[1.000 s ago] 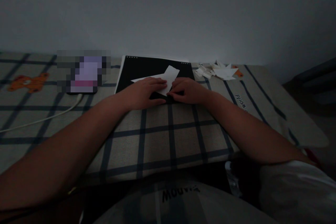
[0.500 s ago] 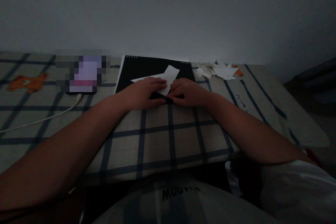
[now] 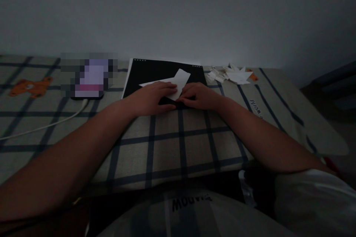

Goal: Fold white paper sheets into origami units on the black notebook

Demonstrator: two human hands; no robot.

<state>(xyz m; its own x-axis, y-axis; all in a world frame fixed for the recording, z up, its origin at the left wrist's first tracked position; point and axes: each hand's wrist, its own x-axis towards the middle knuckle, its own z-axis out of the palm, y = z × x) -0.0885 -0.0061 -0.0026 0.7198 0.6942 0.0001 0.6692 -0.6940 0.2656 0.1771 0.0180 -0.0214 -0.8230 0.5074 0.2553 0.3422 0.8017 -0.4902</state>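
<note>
A folded piece of white paper point(image 3: 182, 78) lies on a black sheet or pad point(image 3: 155, 67), one arm of it pointing left and another up to the right. My left hand point(image 3: 154, 98) rests flat over the paper's left part, fingers stretched out and thumb apart. At the lower right edge of the paper, my right hand point(image 3: 198, 95) has its fingers bent and pinched together near the paper's bottom tip. The two hands almost meet there, and they hide much of the lower fold.
On the left, a phone point(image 3: 93, 76), blurred by pixel blocks, is plugged into a white cable point(image 3: 55, 124). Folded white paper pieces point(image 3: 233, 74) sit right of the black sheet. A checked cloth point(image 3: 167, 148) covers the table, which meets a grey wall point(image 3: 178, 14) behind.
My right hand has shifted slightly upward along the paper's edge, its fingers still pinched. My left hand and the paper stay nearly where they were.
</note>
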